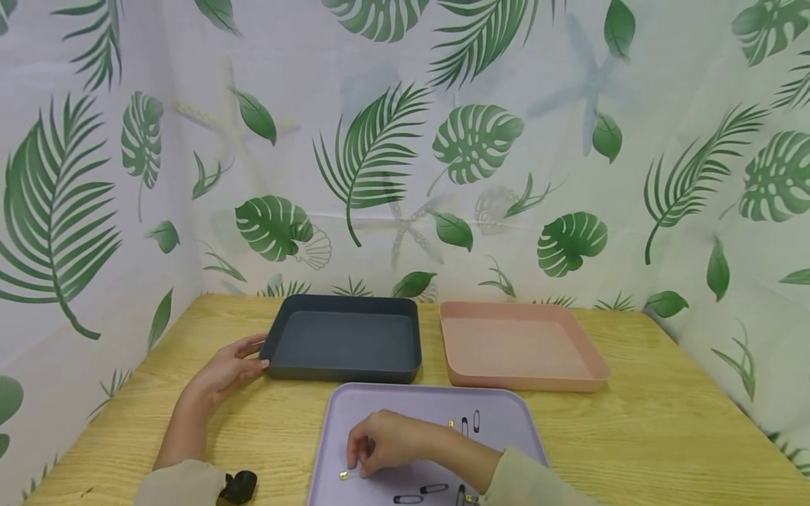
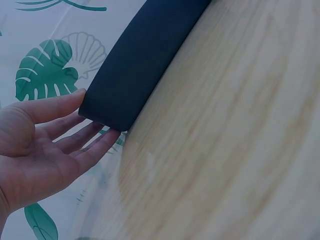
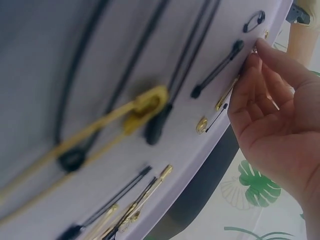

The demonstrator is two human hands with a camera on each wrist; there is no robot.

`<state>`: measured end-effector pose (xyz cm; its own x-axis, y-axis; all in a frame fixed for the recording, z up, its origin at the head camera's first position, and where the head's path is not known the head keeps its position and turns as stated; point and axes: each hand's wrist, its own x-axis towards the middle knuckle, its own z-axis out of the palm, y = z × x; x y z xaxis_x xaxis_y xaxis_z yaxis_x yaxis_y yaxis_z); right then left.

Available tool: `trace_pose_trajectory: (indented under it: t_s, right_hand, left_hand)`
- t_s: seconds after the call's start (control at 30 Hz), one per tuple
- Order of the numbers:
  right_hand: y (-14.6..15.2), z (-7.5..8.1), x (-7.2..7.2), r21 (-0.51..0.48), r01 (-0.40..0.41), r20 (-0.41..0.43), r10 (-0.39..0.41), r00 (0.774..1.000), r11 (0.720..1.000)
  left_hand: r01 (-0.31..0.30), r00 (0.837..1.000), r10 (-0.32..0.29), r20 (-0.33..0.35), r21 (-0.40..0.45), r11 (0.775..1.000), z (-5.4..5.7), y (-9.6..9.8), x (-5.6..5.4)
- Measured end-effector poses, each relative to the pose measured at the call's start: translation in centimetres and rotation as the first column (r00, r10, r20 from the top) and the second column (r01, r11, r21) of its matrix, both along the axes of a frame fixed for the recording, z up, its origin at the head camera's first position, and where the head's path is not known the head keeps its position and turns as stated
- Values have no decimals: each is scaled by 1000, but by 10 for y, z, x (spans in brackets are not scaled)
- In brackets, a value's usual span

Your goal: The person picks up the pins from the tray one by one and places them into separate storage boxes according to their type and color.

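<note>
My left hand (image 1: 223, 372) is at the left side of the dark blue tray (image 1: 342, 373). In the left wrist view, the thumb and fairly straight fingers (image 2: 95, 155) touch the tray's outer wall (image 2: 135, 65). Over the lilac tray (image 1: 380, 395) my right hand (image 1: 389, 441) bends down, pinching a gold safety pin (image 1: 344, 476) between thumb and fingertips; most of that pin is hidden. Around it on the lilac tray lie black safety pins (image 1: 434, 488) and more gold ones. A large gold safety pin (image 3: 147, 105) shows close up in the right wrist view.
A pink tray (image 1: 525, 384) stands to the right of the dark blue one, both behind the lilac tray on a wooden table (image 1: 658, 436). A leaf-patterned cloth (image 1: 405, 176) hangs behind and at the sides. A black device (image 1: 239, 486) is at the left sleeve.
</note>
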<state>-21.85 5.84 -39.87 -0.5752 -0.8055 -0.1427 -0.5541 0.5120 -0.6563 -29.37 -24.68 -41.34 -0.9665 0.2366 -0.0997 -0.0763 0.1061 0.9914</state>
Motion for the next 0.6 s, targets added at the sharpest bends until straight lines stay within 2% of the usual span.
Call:
trace_pose_trajectory:
  t_s: [0.17,0.37,0.6]
  right_hand:
    - [-1,0,1,25,-9,-55,10,998,1000]
    - [-1,-1,0,25,-16,-48,18,999,1000]
    - [1,-2,-4,-31,-61,-32,60,998,998]
  left_hand:
    - [1,1000,-1,-3,0,1000,0,0,0]
    - [3,1000,-3,-3,-3,1000,-1,0,0]
    - [6,1000,-6,-8,5,1000,-2,-1,0]
